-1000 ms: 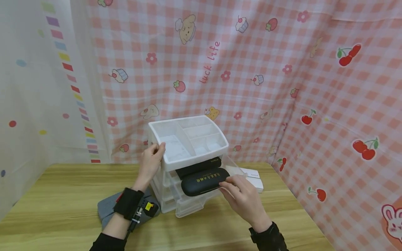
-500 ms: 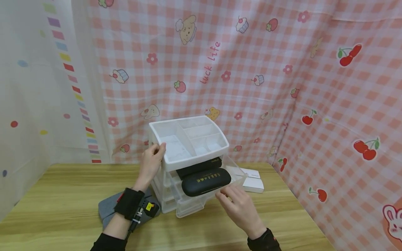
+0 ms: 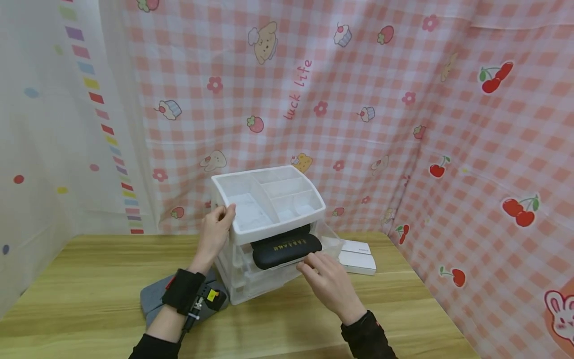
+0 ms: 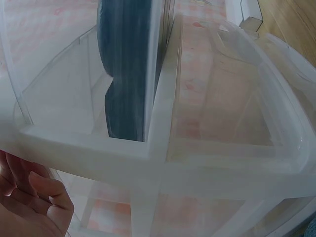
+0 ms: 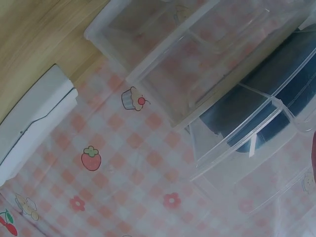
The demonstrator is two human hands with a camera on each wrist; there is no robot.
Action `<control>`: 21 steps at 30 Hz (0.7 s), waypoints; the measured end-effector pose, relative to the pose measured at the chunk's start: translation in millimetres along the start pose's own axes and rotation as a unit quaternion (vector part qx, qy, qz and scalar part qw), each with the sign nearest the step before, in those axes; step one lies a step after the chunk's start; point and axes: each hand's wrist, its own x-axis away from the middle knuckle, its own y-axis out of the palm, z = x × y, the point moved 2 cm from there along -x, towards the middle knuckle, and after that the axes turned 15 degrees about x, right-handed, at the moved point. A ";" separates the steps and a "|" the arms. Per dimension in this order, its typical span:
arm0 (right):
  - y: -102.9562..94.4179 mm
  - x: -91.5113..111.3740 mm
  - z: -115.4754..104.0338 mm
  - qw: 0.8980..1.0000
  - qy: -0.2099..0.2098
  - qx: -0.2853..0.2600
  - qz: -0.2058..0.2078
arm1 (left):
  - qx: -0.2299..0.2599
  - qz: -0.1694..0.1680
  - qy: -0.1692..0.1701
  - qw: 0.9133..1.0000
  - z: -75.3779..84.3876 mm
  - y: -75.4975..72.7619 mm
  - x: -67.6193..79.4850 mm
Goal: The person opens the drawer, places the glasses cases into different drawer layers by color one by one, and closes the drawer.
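A white plastic drawer organizer [image 3: 269, 233] stands on the table with its divided top tray showing. My left hand [image 3: 214, 232] holds its top rim at the left front corner; in the left wrist view the bent fingers of this left hand [image 4: 34, 197] are beside the frame. The upper clear drawer [image 3: 329, 242] is partly out. Inside lies a black glasses case [image 3: 287, 250] with gold lettering, another dark case [image 3: 293, 233] behind it. My right hand [image 3: 329, 279] touches the drawer's front near its right end, thumb apart from the fingers; the contact is partly hidden.
A grey fabric pouch [image 3: 154, 296] lies on the table [image 3: 89, 289] at left, beneath the left forearm. To the organizer's right is a flat white box [image 3: 358, 259]. Pink checked cloth [image 3: 381, 75] hangs behind and at the right.
My right hand has let go of the glasses case and moved to the drawer's front. The drawer has slid inward with the cases. My left hand stays on the rim.
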 end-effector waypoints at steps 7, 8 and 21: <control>15.9 -6.6 2.8 1.000 0.002 0.008 -0.017 | -0.004 0.003 0.002 1.000 -0.4 0.4 0.0; 18.0 -7.7 3.0 1.000 0.001 0.008 -0.018 | -0.005 0.004 0.001 1.000 -0.5 0.4 -0.1; 36.0 -17.2 4.3 0.999 -0.002 0.018 -0.030 | -0.006 0.005 -0.002 1.000 -0.4 0.2 0.5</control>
